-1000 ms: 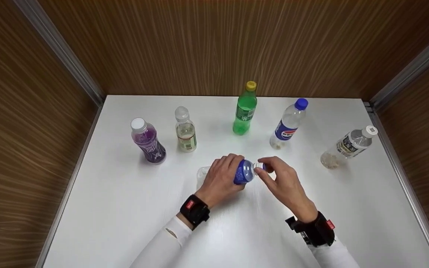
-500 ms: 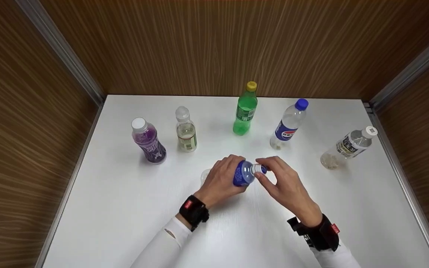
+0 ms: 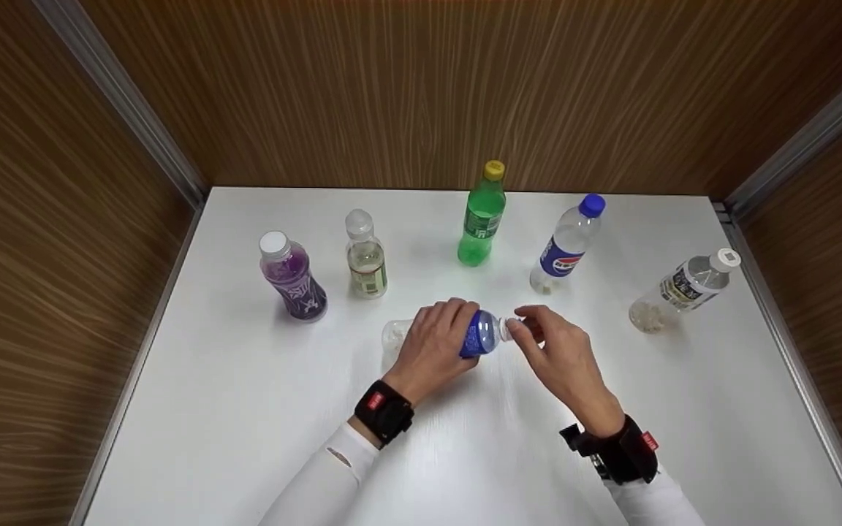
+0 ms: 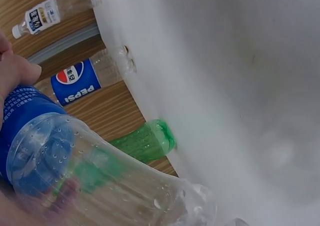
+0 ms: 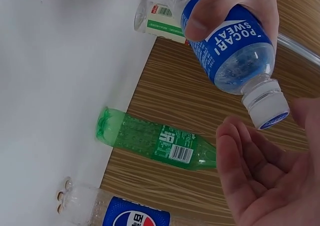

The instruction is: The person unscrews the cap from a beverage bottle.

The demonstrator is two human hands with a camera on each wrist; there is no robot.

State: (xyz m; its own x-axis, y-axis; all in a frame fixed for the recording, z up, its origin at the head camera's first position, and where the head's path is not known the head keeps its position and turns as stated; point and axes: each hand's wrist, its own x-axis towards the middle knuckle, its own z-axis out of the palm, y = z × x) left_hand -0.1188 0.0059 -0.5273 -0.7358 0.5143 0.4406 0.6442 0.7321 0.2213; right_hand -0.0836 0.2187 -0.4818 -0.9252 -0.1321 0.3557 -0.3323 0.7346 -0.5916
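My left hand [image 3: 432, 343] grips a clear Pocari Sweat bottle [image 5: 245, 60] round its blue label. The bottle is held tilted above the table, its base toward the left and its neck toward my right hand [image 3: 556, 351]. A white cap [image 5: 267, 105] sits on the neck. Around the cap, my right hand's fingers are bent and loose. In the right wrist view the thumb is close beside the cap, perhaps touching it, while the other fingers stand apart from it. Droplets show inside the clear lower part of the bottle [image 4: 125, 181].
On the white table [image 3: 245, 424] stand a purple bottle [image 3: 293, 281], a small clear bottle with a pale label [image 3: 367, 263], a green bottle [image 3: 482, 219], a Pepsi bottle [image 3: 563, 252] and a white-capped clear bottle [image 3: 680, 288]. Wood-grain panels [image 3: 421, 95] enclose the table.
The bottle's neck tilted a little toward the right hand's wrist, then came back. My right hand shifted slightly right and down, then returned; its fingers have loosened from the cap.
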